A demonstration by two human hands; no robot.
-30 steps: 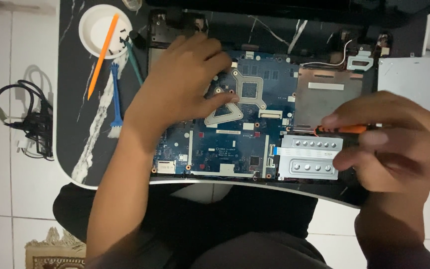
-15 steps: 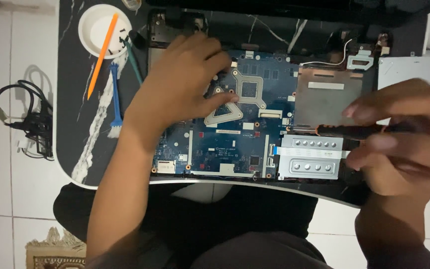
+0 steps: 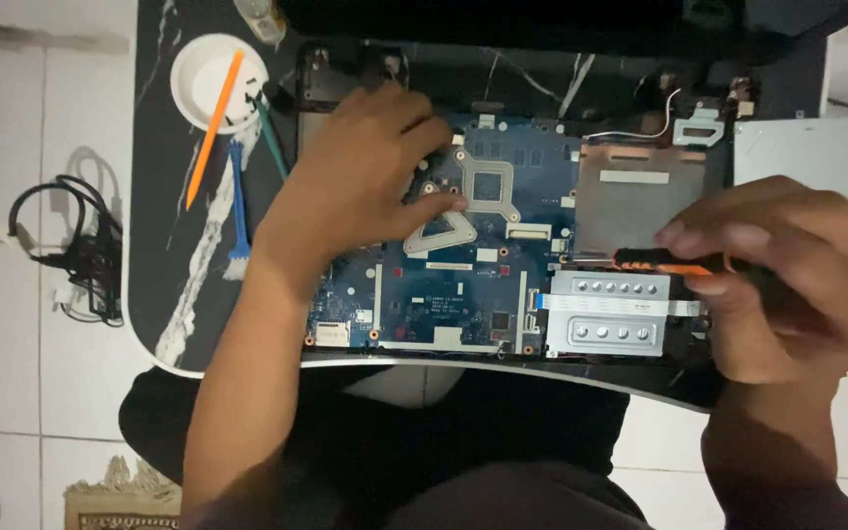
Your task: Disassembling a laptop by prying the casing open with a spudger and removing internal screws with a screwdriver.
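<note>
**A:** While the left hand (image 3: 355, 186) lies flat on the blue motherboard (image 3: 444, 285), fingers spread and its grip closed on nothing, what's the right hand (image 3: 787, 275) doing?

**B:** Its grip is clamped on an orange-and-black screwdriver (image 3: 669, 263), lying across the silver perforated metal bracket (image 3: 606, 314). Copper-coloured plate (image 3: 635, 201) just above it. White round dish (image 3: 213, 79) with an orange plastic stick (image 3: 213, 128) sits upper left on the dark marbled table (image 3: 164, 196).

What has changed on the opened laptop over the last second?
Little. The right hand has turned the orange-and-black screwdriver slightly, its orange grip showing again, tip still at the board's right edge. The left hand stays pressed on the blue circuit board. The white dish and tools beside it are unmoved.
</note>
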